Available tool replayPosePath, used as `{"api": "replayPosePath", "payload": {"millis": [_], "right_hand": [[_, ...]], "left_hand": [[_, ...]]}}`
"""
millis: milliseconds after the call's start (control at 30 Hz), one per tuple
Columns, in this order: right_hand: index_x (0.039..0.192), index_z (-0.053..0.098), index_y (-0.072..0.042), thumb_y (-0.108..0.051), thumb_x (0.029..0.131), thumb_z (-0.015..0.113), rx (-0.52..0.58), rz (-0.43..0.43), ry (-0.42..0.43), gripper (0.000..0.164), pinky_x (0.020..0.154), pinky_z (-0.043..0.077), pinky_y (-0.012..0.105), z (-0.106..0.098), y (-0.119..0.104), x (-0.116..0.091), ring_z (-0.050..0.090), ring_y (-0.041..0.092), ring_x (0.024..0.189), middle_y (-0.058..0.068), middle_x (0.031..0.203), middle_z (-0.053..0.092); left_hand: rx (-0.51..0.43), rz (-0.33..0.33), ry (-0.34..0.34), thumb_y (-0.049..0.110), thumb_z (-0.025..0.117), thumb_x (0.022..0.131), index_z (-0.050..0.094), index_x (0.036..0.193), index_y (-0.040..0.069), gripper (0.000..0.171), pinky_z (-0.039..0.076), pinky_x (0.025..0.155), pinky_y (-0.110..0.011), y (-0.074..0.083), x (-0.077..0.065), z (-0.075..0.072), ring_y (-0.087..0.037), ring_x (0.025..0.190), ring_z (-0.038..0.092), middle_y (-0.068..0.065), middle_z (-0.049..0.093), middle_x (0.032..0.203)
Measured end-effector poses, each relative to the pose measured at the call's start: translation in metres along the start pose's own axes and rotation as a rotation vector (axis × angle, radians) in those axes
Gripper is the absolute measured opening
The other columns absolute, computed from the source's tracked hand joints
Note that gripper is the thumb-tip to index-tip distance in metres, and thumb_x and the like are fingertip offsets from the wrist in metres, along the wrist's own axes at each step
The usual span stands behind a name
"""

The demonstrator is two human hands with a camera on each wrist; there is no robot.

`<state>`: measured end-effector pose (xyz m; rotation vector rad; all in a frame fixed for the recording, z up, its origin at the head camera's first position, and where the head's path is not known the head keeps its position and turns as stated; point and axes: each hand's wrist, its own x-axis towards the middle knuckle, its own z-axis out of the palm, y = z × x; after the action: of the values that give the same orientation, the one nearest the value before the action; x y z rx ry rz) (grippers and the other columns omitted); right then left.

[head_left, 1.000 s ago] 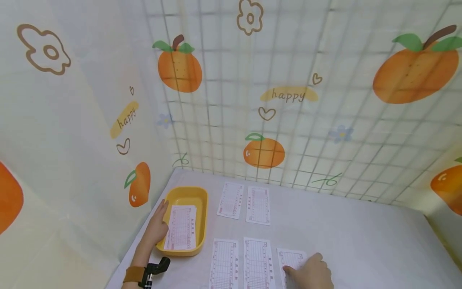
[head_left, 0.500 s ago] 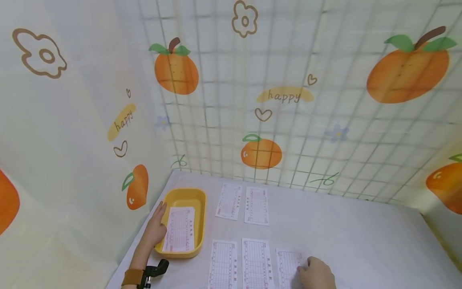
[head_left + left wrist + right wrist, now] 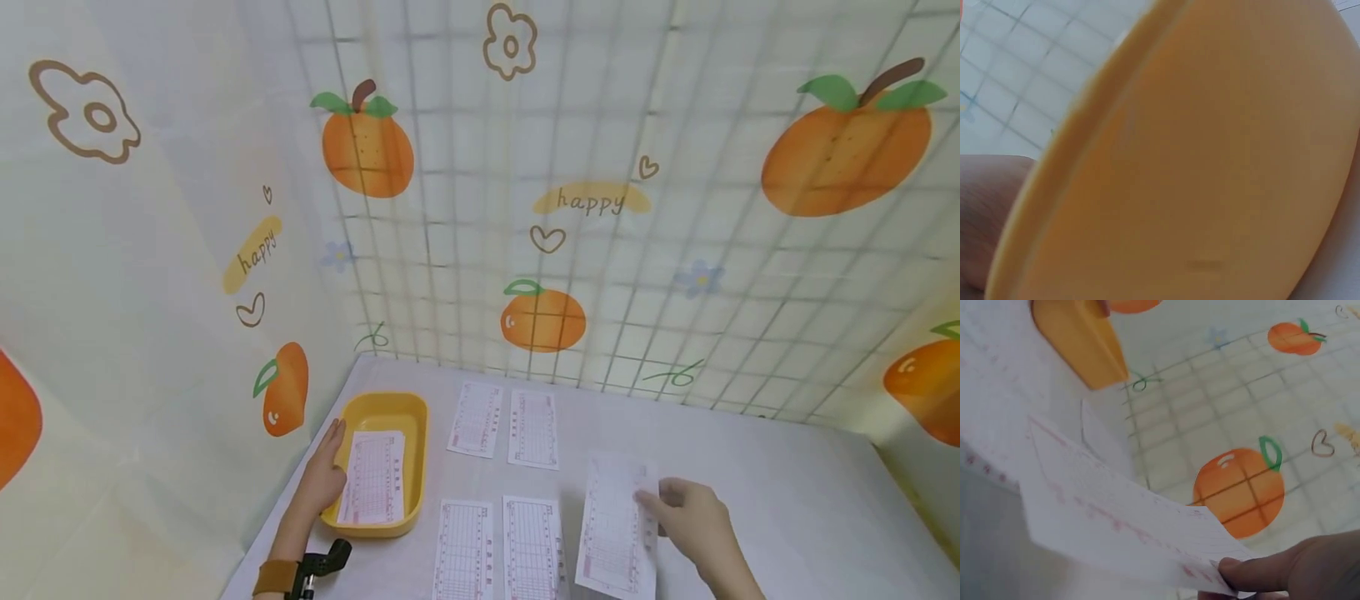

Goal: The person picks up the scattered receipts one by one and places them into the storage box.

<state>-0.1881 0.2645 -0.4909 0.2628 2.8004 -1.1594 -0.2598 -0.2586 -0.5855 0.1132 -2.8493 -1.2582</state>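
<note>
My right hand [image 3: 693, 517] pinches the right edge of a printed paper form [image 3: 617, 529] between thumb and fingers. The sheet is lifted off the table, and in the right wrist view this form [image 3: 1116, 506] slants away from the thumb. My left hand [image 3: 324, 477] rests on the left rim of a yellow tray [image 3: 423, 450], its fingers straight along the edge. Inside the tray lies a stack of similar forms [image 3: 372, 479]. The left wrist view is mostly filled by the tray wall [image 3: 1197, 150], with part of the left hand [image 3: 988, 219] beyond the rim.
Two forms lie at the front, a left one [image 3: 463, 550] and a right one [image 3: 532, 546]. Farther back lie another two, a left form [image 3: 476, 419] and a right form [image 3: 533, 429]. A fruit-patterned curtain [image 3: 465, 233] over a wire grid encloses the table [image 3: 787, 500].
The right hand was at the rightmost front form lying on the table. It now holds that form raised, and has moved up and right. The left hand stays on the tray.
</note>
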Motion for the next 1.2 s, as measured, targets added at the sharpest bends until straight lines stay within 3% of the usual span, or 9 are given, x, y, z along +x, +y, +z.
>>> {"api": "replayPosePath", "payload": {"millis": [233, 400, 533, 667, 800, 1000, 1200], "right_hand": [[0.143, 0.050, 0.018, -0.037, 0.103, 0.066, 0.083, -0.032, -0.037, 0.069, 0.101, 0.044, 0.078, 0.000, -0.055, 0.025, 0.077, 0.036, 0.099, 0.034, 0.126, 0.068], [0.136, 0.061, 0.013, -0.028, 0.102, 0.068, 0.168, -0.093, -0.060, 0.053, 0.100, 0.053, 0.065, 0.022, -0.097, 0.046, 0.077, 0.028, 0.092, 0.022, 0.113, 0.076], [0.124, 0.069, 0.013, -0.019, 0.100, 0.071, 0.239, -0.123, -0.066, 0.040, 0.084, 0.063, 0.045, 0.056, -0.130, 0.061, 0.075, 0.021, 0.080, 0.019, 0.103, 0.077], [0.109, 0.074, 0.011, -0.012, 0.096, 0.074, 0.267, -0.160, -0.068, 0.026, 0.068, 0.063, 0.033, 0.099, -0.159, 0.071, 0.072, 0.018, 0.070, 0.016, 0.091, 0.077], [0.093, 0.074, 0.006, -0.009, 0.094, 0.076, 0.252, -0.203, -0.088, 0.015, 0.059, 0.056, 0.026, 0.140, -0.184, 0.076, 0.070, 0.016, 0.066, 0.011, 0.081, 0.074], [0.080, 0.073, 0.005, -0.006, 0.093, 0.076, 0.201, -0.265, -0.124, 0.017, 0.051, 0.048, 0.019, 0.190, -0.209, 0.078, 0.068, 0.016, 0.060, 0.010, 0.074, 0.073], [0.072, 0.073, 0.004, -0.004, 0.088, 0.077, 0.161, -0.279, -0.058, 0.018, 0.044, 0.045, 0.019, 0.230, -0.218, 0.083, 0.063, 0.015, 0.050, 0.008, 0.062, 0.068]], "left_hand": [[-0.015, -0.006, 0.006, -0.017, 0.038, 0.087, 0.022, 0.168, 0.001, 0.084, 0.018, 0.128, -0.058, -0.001, 0.002, 0.002, -0.044, 0.162, 0.015, -0.019, 0.014, 0.177], [-0.014, 0.000, 0.012, -0.018, 0.038, 0.086, 0.023, 0.167, 0.001, 0.084, 0.019, 0.127, -0.059, 0.000, 0.002, 0.003, -0.045, 0.161, 0.016, -0.020, 0.015, 0.176], [-0.014, 0.000, 0.009, -0.018, 0.037, 0.086, 0.023, 0.167, 0.000, 0.085, 0.019, 0.127, -0.059, 0.001, 0.001, 0.002, -0.045, 0.161, 0.016, -0.021, 0.015, 0.176], [-0.009, -0.002, 0.010, -0.018, 0.037, 0.086, 0.023, 0.167, 0.000, 0.084, 0.019, 0.127, -0.060, 0.001, 0.000, 0.001, -0.046, 0.161, 0.016, -0.021, 0.015, 0.176], [-0.019, -0.001, 0.008, -0.018, 0.037, 0.086, 0.024, 0.167, 0.000, 0.084, 0.018, 0.127, -0.060, 0.000, -0.001, 0.002, -0.046, 0.161, 0.016, -0.020, 0.014, 0.176], [-0.029, 0.013, 0.009, -0.017, 0.037, 0.087, 0.026, 0.167, 0.001, 0.083, 0.018, 0.127, -0.060, -0.004, 0.000, 0.002, -0.045, 0.161, 0.017, -0.020, 0.016, 0.176], [-0.002, 0.020, 0.006, -0.016, 0.037, 0.087, 0.028, 0.167, 0.002, 0.082, 0.019, 0.127, -0.060, -0.007, 0.006, 0.000, -0.045, 0.160, 0.019, -0.020, 0.017, 0.176]]}}
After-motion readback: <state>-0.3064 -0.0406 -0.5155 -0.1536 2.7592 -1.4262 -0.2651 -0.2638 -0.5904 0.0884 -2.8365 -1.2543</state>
